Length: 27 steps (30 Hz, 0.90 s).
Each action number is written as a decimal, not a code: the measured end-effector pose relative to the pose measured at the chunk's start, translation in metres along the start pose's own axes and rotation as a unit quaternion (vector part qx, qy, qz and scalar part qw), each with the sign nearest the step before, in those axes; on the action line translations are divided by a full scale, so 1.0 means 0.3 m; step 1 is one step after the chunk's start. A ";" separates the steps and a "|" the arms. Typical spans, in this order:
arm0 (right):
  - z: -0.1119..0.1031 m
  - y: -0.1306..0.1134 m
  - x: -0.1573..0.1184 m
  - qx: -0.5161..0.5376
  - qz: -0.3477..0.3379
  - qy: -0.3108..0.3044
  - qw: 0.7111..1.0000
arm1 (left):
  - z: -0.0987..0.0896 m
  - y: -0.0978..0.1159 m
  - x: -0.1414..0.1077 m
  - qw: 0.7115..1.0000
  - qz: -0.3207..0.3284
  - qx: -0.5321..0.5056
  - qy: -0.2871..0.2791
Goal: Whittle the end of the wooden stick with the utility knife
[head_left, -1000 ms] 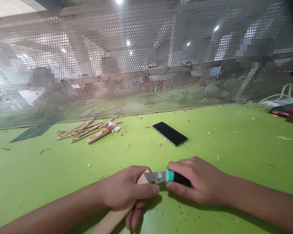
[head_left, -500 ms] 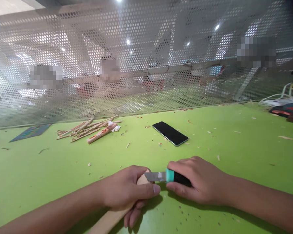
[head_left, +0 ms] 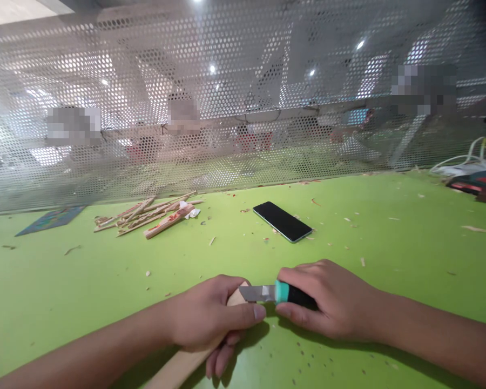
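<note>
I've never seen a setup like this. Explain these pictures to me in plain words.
There is no machine here: these are a person's two bare hands. Every picture comes from one camera worn on the head, looking forward and down.

The left hand grips a pale piece of wood. The right hand holds a knife with a black and teal handle; its blade lies at the wood's upper end, near the left thumb.

On the green table beyond them lie a dark-screened phone, a loose heap of thin sticks, a flat patterned piece at the left and scattered shavings. Behind stands a perforated screen.
</note>
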State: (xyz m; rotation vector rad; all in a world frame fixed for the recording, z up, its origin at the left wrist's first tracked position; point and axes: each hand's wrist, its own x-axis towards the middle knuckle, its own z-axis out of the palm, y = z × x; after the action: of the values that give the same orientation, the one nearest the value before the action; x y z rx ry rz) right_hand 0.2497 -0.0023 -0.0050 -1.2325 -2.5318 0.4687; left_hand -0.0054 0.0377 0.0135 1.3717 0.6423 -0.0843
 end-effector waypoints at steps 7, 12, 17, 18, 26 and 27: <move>0.001 0.001 0.003 -0.002 -0.003 0.004 1.000 | 0.002 -0.010 0.003 1.000 0.004 -0.010 0.012; -0.001 -0.003 0.004 -0.001 -0.006 0.004 1.000 | 0.001 -0.010 0.003 1.000 0.002 -0.002 0.005; 0.001 -0.001 0.006 -0.003 -0.004 0.006 1.000 | 0.004 -0.005 0.000 1.000 0.002 0.000 0.006; 0.001 0.000 0.006 -0.006 -0.004 0.007 1.000 | 0.006 -0.002 -0.001 1.000 0.001 0.003 0.004; 0.001 -0.002 0.007 -0.003 0.004 0.007 1.000 | 0.009 0.000 0.000 1.000 -0.001 0.011 0.009; 0.001 -0.004 0.008 -0.004 0.010 0.010 1.000 | 0.009 -0.003 0.001 1.000 -0.003 0.007 0.012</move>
State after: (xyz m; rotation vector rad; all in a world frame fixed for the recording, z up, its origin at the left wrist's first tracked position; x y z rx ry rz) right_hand 0.2475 -0.0011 -0.0044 -1.2597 -2.5095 0.4475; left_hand -0.0045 0.0352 0.0127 1.3863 0.6665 -0.0779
